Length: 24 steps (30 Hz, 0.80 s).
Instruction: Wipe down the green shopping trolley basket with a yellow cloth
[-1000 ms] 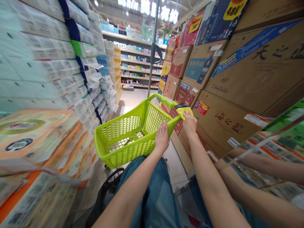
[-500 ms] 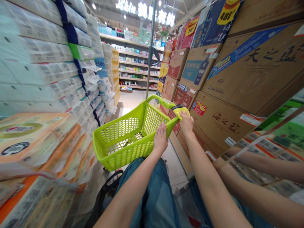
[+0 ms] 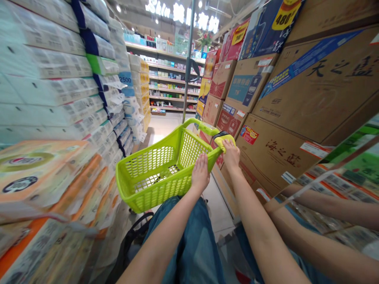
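The basket (image 3: 166,193) is smooth plastic with a slight sheen; the cloth (image 3: 225,139) at its right end looks soft and matt. On the right, the boxes (image 3: 296,102) are matt cardboard, the near mirror (image 3: 325,193) smooth and shiny. On the left, glossy plastic film wraps the packs (image 3: 66,90). The floor (image 3: 217,209) looks smooth and polished.

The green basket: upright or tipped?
Upright. The green basket has its open top facing upward, its inside visible from above; the left hand touches its near side.
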Each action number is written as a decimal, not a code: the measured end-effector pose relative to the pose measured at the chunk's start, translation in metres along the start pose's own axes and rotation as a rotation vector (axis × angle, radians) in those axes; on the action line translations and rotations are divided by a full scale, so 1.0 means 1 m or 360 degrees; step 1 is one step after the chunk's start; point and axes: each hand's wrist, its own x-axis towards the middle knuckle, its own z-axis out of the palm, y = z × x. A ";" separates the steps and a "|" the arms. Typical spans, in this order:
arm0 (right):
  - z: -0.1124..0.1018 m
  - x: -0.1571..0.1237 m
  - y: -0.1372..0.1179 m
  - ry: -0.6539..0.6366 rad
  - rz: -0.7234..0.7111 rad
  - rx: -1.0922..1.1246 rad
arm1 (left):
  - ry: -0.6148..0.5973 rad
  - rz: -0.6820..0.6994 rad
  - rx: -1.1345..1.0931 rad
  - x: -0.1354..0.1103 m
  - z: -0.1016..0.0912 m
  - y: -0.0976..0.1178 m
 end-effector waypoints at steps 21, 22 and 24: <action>0.013 -0.036 -0.031 -0.0030 -0.0105 -0.0021 | 0.0022 0.0004 -0.0049 -0.001 0.004 -0.001; 0.015 -0.044 -0.034 -0.0053 -0.0198 -0.0024 | 0.0022 0.0005 -0.0058 -0.001 0.004 -0.001; 0.013 -0.048 -0.031 -0.0104 -0.0305 -0.0043 | 0.0014 0.0009 -0.0064 0.000 0.004 -0.002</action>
